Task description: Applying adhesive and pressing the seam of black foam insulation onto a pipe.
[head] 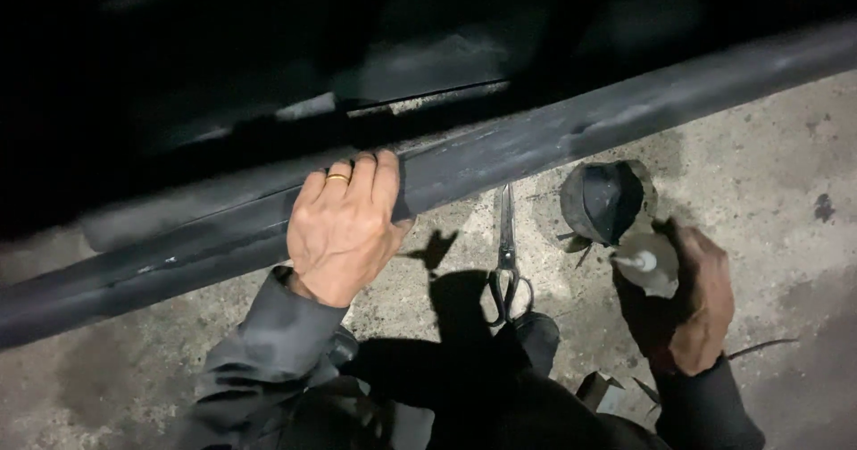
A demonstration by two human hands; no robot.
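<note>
My left hand (pixel 344 229) lies flat on a long dark sill of a vehicle body (pixel 571 133), fingers curled over its upper edge, a gold ring on one finger. My right hand (pixel 694 303) is low on the right and grips a small pale tube with a nozzle (pixel 644 264), the tip pointing left. Just beyond the tube sits a small dark open can (pixel 605 202) on the concrete floor. Black-handled scissors (pixel 507 262) lie on the floor between my hands, blades pointing toward the sill.
The rough concrete floor (pixel 768 173) stretches to the right. Above the sill everything is dark, with a pale scraped strip (pixel 420 102). My dark-clothed knees (pixel 464 387) fill the lower middle. Small dark scraps (pixel 607 387) lie near my right wrist.
</note>
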